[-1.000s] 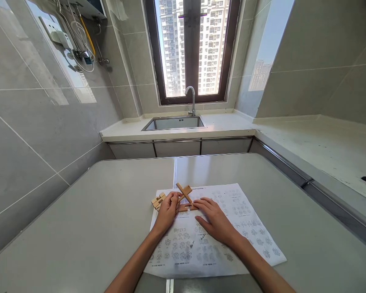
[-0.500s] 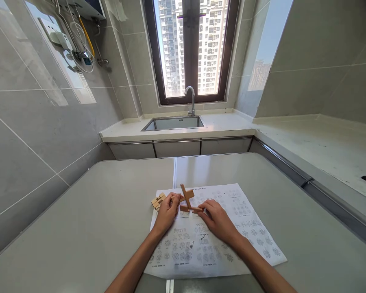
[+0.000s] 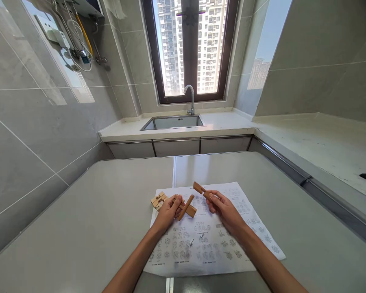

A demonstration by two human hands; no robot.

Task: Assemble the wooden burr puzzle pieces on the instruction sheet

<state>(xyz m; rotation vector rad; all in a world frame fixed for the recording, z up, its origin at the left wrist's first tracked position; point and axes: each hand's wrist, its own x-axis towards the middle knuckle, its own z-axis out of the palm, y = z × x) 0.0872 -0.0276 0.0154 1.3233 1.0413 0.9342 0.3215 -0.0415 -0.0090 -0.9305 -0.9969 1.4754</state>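
Now both hands hold wooden puzzle pieces above a printed sheet.
Seen from the head camera, the left hand (image 3: 167,211) grips two crossed wooden bars (image 3: 186,207), while the right hand (image 3: 224,207) pinches a single wooden bar (image 3: 199,188), lifted just right of them. Loose wooden pieces (image 3: 157,200) lie at the instruction sheet's (image 3: 213,244) far-left corner on the grey surface (image 3: 79,228).

1. Both forearms bare, reaching fwd from bottom edge, converging twd centre.
2. Left hand (image 3: 167,209): knuckles up, fingers curled in a pinch, thumb side facing right.
3. Right hand (image 3: 224,207): raised a bit, fingers bent, thumb + forefinger pinched, pointing fwd-left.
4. Hands apart, not touching.
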